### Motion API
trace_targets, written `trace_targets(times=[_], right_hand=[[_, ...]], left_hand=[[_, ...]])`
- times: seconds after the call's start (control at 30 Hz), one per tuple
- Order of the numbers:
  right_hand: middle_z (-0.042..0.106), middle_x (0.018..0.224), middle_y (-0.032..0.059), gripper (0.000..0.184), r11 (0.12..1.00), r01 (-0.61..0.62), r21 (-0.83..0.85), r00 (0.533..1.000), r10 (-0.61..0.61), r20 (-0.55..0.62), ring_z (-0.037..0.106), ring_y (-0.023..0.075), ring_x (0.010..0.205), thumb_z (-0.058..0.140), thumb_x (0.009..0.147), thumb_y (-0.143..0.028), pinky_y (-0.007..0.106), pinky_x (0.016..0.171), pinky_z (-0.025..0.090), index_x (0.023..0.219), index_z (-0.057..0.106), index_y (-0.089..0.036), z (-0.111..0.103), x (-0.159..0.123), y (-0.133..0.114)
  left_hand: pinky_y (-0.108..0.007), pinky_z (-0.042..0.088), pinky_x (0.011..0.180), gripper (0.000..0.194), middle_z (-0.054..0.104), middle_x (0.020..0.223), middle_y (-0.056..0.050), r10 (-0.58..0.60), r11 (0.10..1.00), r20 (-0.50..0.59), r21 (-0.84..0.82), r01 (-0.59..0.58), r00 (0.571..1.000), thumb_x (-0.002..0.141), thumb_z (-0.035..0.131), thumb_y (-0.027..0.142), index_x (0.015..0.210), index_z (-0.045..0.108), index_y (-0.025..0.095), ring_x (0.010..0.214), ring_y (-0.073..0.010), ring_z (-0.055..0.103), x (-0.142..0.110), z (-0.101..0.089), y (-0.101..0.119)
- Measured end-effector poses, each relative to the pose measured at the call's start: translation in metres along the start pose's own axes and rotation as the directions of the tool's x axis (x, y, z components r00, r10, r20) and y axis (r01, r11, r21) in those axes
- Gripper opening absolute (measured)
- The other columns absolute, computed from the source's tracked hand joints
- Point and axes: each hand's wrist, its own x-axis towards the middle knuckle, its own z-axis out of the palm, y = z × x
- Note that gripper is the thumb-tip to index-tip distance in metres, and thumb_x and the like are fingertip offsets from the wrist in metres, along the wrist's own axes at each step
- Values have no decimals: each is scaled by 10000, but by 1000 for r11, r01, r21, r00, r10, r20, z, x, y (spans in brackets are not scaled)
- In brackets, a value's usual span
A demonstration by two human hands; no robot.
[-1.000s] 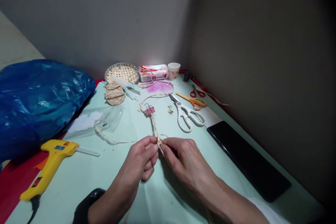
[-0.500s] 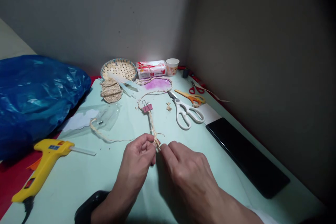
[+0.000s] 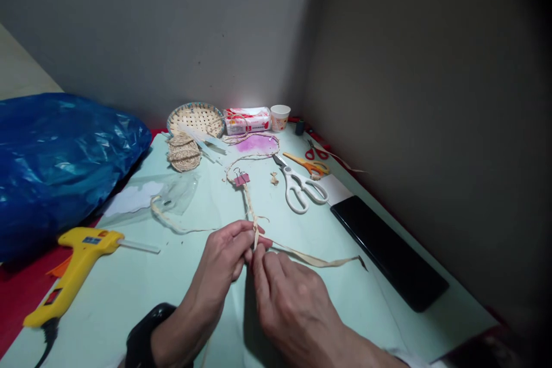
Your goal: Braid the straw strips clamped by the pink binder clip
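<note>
A pale braid of flat plant-fibre strands (image 3: 249,201) runs toward me from a pink binder clip (image 3: 242,180). My left hand (image 3: 226,253) is closed, pinching the braid's near end between thumb and fingers. Just beside it, my right hand (image 3: 293,293) is closed on a flat strand (image 3: 256,237) at the end of the braid. Another loose strand (image 3: 321,261) stretches right from my fingers and ends in a dark tip. A thin strand (image 3: 194,231) trails off to the left. Fingertips partly hide the crossing of the strands.
White scissors (image 3: 297,187), orange scissors (image 3: 308,164) and a black flat case (image 3: 388,253) lie to the right. A yellow glue gun (image 3: 73,270) and a blue plastic bag (image 3: 64,172) are left. Behind stand a woven basket (image 3: 171,122), a tissue pack (image 3: 248,121) and a paper cup (image 3: 280,119).
My right hand has moved slightly left and nearer the left hand. A long strand now lies out to the right. The view has shifted a little.
</note>
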Motion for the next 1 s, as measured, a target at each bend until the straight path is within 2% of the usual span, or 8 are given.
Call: trace_targets(times=[0.1,0.2,0.3,0.43,0.53,0.7,0.83,1.0], right_hand=[[600,732,98,223,996,6,86,1000,-6,2,511,202,657,489,843,-74,315,526,391,1010,636,-49,-8,0,5],[623,877,109,212,917,-123,380,988,79,130,536,232,803,516,897,-300,370,691,443,916,649,-136,-24,7,24],[617,915,99,229,761,-422,493,900,288,326,547,212,833,443,939,-296,359,742,428,926,617,-148,-28,20,48],[610,748,21,256,435,-606,666,770,111,628,539,136,668,402,963,-332,262,634,396,864,575,-171,-4,33,61],[572,706,-8,244,227,-656,719,745,47,665,486,102,606,407,957,-317,221,574,360,840,559,-167,14,37,57],[539,660,-5,300,229,-656,719,751,109,651,442,110,615,456,930,-327,227,575,325,722,580,-149,16,35,52],[582,677,10,343,97,-643,760,766,85,637,448,115,627,446,931,-320,231,615,341,708,639,-147,13,34,55],[573,638,10,331,-3,-668,744,738,126,663,490,129,652,485,898,-311,241,661,361,657,635,-141,17,34,51]], left_hand=[[-158,231,428,235,672,777,-51,38,999,-2,-1,-38,999,791,640,343,859,621,119,482,-34,366,-2,-1,0],[-155,253,448,195,631,734,-21,52,999,18,-17,-52,998,803,625,298,868,617,114,499,-37,353,-3,-3,-1],[-164,197,428,200,603,701,-2,42,999,53,-26,-41,998,817,608,280,928,615,114,475,-34,303,-5,-4,0],[-172,189,433,213,530,617,31,64,997,60,-42,-62,996,823,592,293,951,580,122,463,-43,305,-7,-5,0],[-177,175,430,278,502,604,60,113,992,59,-60,-110,992,818,599,339,1015,515,162,447,-46,300,-7,-6,-3],[-179,214,454,296,546,671,53,88,996,44,-38,-87,995,830,581,373,1025,438,204,480,-58,343,-7,-9,-3],[-204,195,454,219,591,681,38,84,996,56,16,-85,995,850,528,334,991,423,204,464,-61,276,-8,-10,0],[-236,299,533,153,601,681,42,175,955,2,241,-170,985,876,473,304,988,406,224,538,-105,403,-8,-9,-4]])
